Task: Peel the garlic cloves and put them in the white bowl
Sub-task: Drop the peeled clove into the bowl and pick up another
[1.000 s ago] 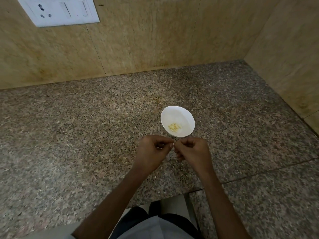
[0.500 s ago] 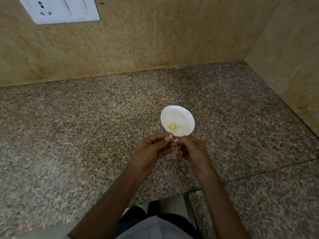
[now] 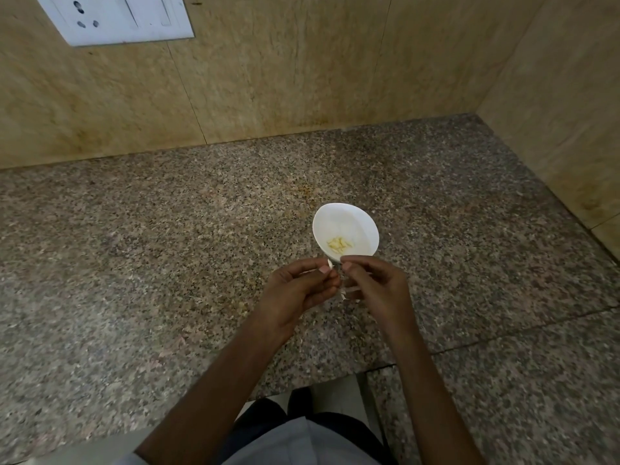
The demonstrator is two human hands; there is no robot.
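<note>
- Head view: left hand (image 3: 295, 290) pinched a garlic clove (image 3: 330, 263) at its fingertips. Right hand (image 3: 375, 286) was curled, thumb and forefinger pinching the same clove from the other side.
- Since a second ago the left hand had rolled palm-up, fingers showing instead of knuckles. Both hands had edged toward the white bowl (image 3: 349, 213), just beyond the fingertips.
- Pale scrap (image 3: 343, 294) hung below, between the hands, probably loosened skin.
- Peeled cloves (image 3: 339, 245) lay in the bowl, just ahead of the right hand. Bowl hadn't moved on the desk (image 3: 167, 263).
- Judged: skin nearly off, drop into bowl likely next.
</note>
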